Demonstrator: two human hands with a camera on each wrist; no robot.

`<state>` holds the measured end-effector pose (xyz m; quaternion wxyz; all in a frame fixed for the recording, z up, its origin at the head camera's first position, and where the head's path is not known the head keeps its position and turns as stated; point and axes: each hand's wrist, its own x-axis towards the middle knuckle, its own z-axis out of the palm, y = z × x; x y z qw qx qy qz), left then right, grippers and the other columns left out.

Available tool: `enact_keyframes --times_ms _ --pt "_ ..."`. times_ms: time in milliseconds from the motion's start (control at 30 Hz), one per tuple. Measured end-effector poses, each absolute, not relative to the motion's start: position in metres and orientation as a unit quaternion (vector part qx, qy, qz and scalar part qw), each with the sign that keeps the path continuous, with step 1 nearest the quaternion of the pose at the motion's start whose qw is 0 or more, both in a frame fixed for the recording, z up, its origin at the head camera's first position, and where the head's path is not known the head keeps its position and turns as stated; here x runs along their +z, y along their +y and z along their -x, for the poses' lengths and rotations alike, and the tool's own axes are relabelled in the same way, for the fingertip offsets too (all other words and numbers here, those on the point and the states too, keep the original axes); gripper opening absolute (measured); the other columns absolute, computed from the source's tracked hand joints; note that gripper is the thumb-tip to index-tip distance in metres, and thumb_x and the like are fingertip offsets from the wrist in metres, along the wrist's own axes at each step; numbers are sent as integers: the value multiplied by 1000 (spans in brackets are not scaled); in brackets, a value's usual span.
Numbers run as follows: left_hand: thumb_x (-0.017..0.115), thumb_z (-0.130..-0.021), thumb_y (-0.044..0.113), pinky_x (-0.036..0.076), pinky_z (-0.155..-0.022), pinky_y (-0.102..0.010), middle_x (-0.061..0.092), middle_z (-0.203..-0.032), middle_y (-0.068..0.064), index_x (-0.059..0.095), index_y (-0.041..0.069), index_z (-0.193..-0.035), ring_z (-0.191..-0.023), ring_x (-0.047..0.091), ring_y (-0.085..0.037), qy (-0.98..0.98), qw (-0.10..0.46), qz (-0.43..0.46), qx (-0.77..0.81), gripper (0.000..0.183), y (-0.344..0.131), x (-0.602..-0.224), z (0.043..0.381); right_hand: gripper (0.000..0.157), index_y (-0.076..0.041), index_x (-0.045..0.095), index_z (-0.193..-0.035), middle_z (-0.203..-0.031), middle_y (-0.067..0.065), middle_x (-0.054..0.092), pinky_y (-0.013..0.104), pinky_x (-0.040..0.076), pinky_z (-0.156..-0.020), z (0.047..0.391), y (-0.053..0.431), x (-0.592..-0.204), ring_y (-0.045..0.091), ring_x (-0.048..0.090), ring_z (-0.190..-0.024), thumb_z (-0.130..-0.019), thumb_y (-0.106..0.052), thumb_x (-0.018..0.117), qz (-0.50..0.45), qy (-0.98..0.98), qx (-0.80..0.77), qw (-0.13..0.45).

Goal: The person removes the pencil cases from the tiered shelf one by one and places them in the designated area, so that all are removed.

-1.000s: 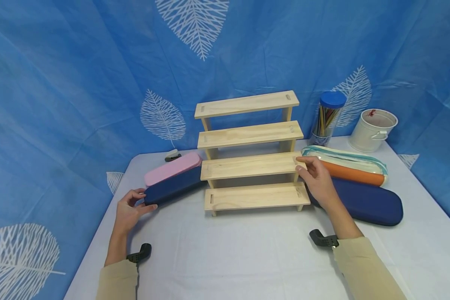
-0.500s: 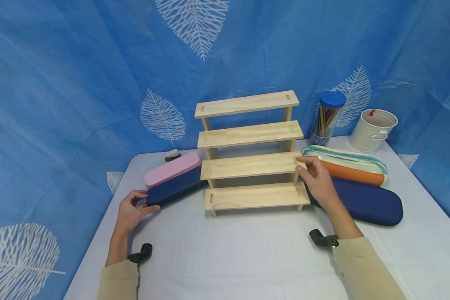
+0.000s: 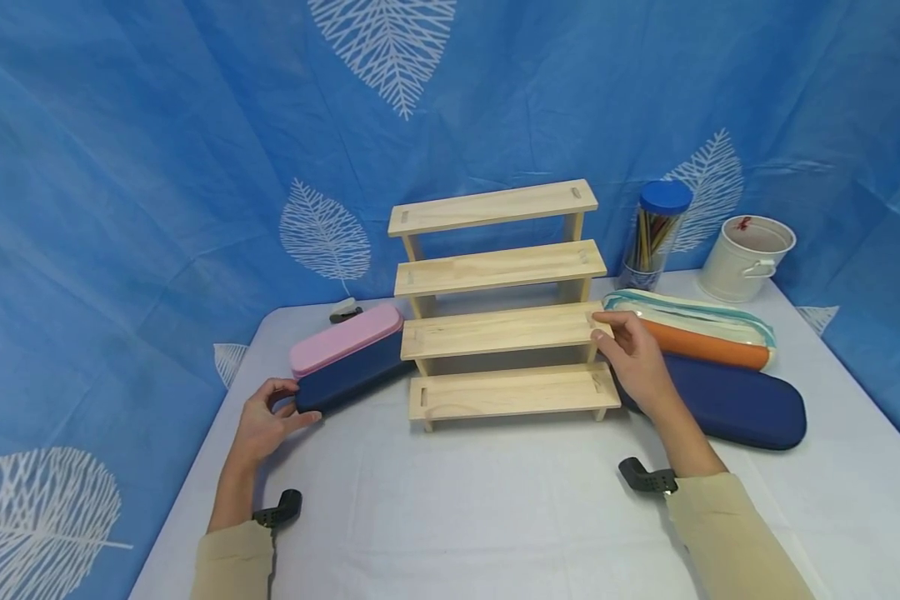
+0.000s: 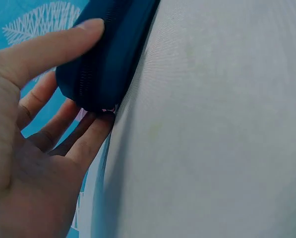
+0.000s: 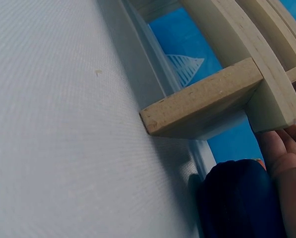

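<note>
My left hand (image 3: 262,421) holds the near left end of a navy zip pencil case (image 3: 352,367). In the left wrist view its thumb lies against the dark case (image 4: 98,69) by the zip, with the fingers round the other side. A pink case (image 3: 345,337) lies along the navy one's far side. My right hand (image 3: 637,362) grips the right end of the second-lowest shelf of a stepped wooden display stand (image 3: 495,333). In the right wrist view the stand's lowest shelf and leg (image 5: 202,101) hide the fingertips.
Right of the stand lie another navy case (image 3: 727,404) and a clear-topped orange pouch (image 3: 705,337). Behind them stand a blue-lidded tube of pencils (image 3: 652,237) and a white bucket (image 3: 742,262). A small grey-and-black item (image 3: 345,311) sits at the back left.
My left hand has moved slightly right, and the navy case has slid a little toward the stand. The right hand and the stand have kept their place.
</note>
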<state>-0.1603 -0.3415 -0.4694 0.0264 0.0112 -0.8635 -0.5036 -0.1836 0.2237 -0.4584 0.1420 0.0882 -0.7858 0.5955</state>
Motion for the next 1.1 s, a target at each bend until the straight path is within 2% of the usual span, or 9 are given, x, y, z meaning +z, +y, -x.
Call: enact_keyframes --times_ms 200,267,400,467,533,833,933,1100 --pt "84 -76 21 46 -84 -13 45 -135 -13 50 1 -125 -119 47 -29 -854 50 -4 -518 63 -338 -463 158 33 2 53 -126 -132 14 48 40 28 -110 178 219 -445 29 35 -135 -98 -14 57 -93 -784 599 136" --pt "80 -80 22 46 -87 -16 45 -136 -13 50 1 -125 -119 47 -28 -857 67 0 -510 58 -335 -459 158 33 5 52 -126 -132 18 47 42 28 -110 173 216 -438 32 35 -135 -98 -12 57 -97 -782 600 137" --pt "72 -88 21 42 -99 -40 46 -136 -13 52 -1 -125 -122 44 -29 -864 107 13 -492 48 -330 -451 160 32 9 50 -124 -130 20 47 43 29 -109 165 211 -429 35 36 -134 -98 -9 55 -101 -783 598 140" --pt "70 -90 20 37 -99 -53 46 -138 -14 52 -2 -126 -123 42 -30 -868 126 22 -480 45 -328 -446 161 32 10 50 -124 -130 21 47 42 29 -109 163 210 -427 36 36 -133 -98 -8 55 -104 -783 597 141" --pt "70 -89 19 34 -98 -59 46 -138 -14 52 -1 -126 -123 41 -31 -877 141 28 -459 46 -324 -441 163 32 10 50 -124 -131 21 46 42 29 -108 163 209 -427 36 36 -133 -98 -8 54 -106 -782 597 142" --pt "72 -86 19 34 -97 -63 48 -135 -15 53 2 -126 -126 40 -35 -908 160 93 -375 48 -301 -423 167 32 8 49 -126 -131 21 47 55 30 -105 166 202 -425 35 38 -131 -99 -9 53 -109 -792 583 141" --pt "72 -86 23 35 -98 -62 48 -135 -15 52 4 -129 -124 41 -35 -920 142 113 -348 51 -288 -420 166 32 8 49 -126 -132 22 46 56 30 -104 168 203 -428 37 39 -130 -99 -10 52 -112 -797 578 137" --pt "72 -86 32 33 -101 -60 48 -136 -13 50 9 -132 -125 42 -33 -948 91 126 -279 56 -264 -420 166 34 2 49 -129 -135 19 46 57 31 -103 177 212 -446 37 39 -131 -100 -16 52 -106 -806 567 128"
